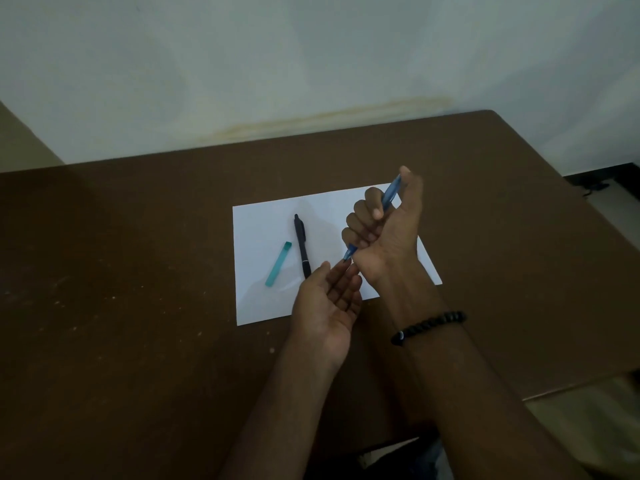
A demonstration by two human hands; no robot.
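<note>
- A bracelet (429,325) of dark beads is sitting around the right wrist, nearer the person than the sheet of paper (263,230).
- The left hand (327,306) is lying palm up over the near edge of the paper. Its fingers are straight and resting close together, gripping nothing.
- The left fingertips are reaching just under the lower tip of the blue pen (390,194); whether they are touching it cannot be told.
- The right hand (384,230) is hovering above the right half of the paper, its fingers curling round the blue pen in a fist.
- The right thumb is pressing on the pen's upper end.
- The blue pen is slanting across the fist, its upper end pointing away over the far right corner of the paper and its lower tip pointing down towards the left hand.
- A black pen (302,245) is lying on the middle of the paper, left of both hands.
- A teal plastic tube (278,264) is lying on the paper just left of the black pen, apart from it.
- The paper is lying flat on a brown table (138,271).
- A pale wall (311,64) is standing beyond the paper, behind the table's far edge.
</note>
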